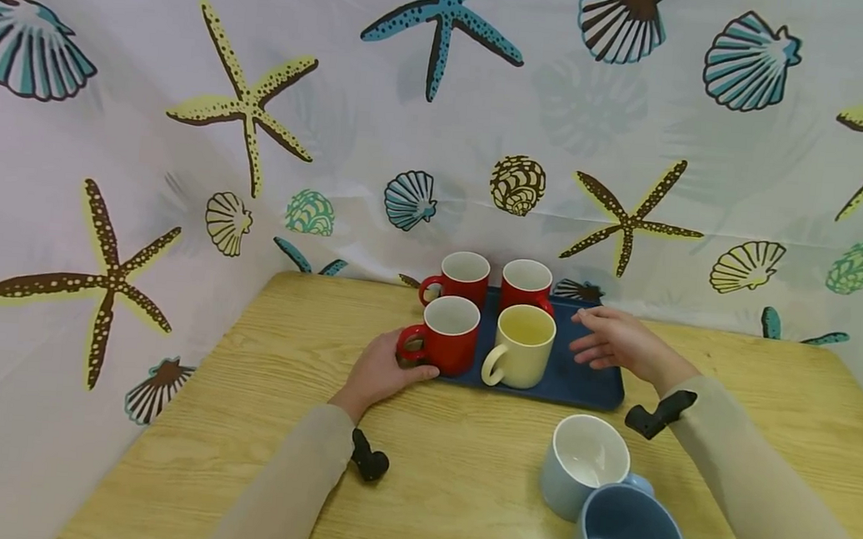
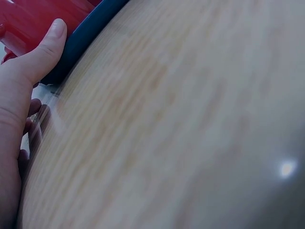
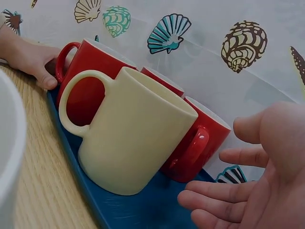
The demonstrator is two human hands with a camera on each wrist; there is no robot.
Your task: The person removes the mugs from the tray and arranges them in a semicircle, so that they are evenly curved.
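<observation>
My left hand (image 1: 387,371) grips the front left corner of a dark blue tray (image 1: 582,376), its thumb over the rim close to a red mug (image 1: 450,346). In the left wrist view the thumb (image 2: 50,45) overlaps the tray edge, and the fingertips show lower down by the table. Over the tray's right part, my right hand (image 1: 618,341) is held with fingers loosely extended and nothing in it. Beside it a cream mug (image 3: 128,138) stands upright on the tray, handle toward the front left. Two more red mugs (image 1: 467,277) stand in the back row.
In front of the tray, a pale blue mug (image 1: 567,479) with a white inside stands on the wooden table (image 1: 417,469). A darker blue mug (image 1: 631,534) is right next to it, nearer me. Behind the table hangs a curtain (image 1: 487,123) with shells and starfish.
</observation>
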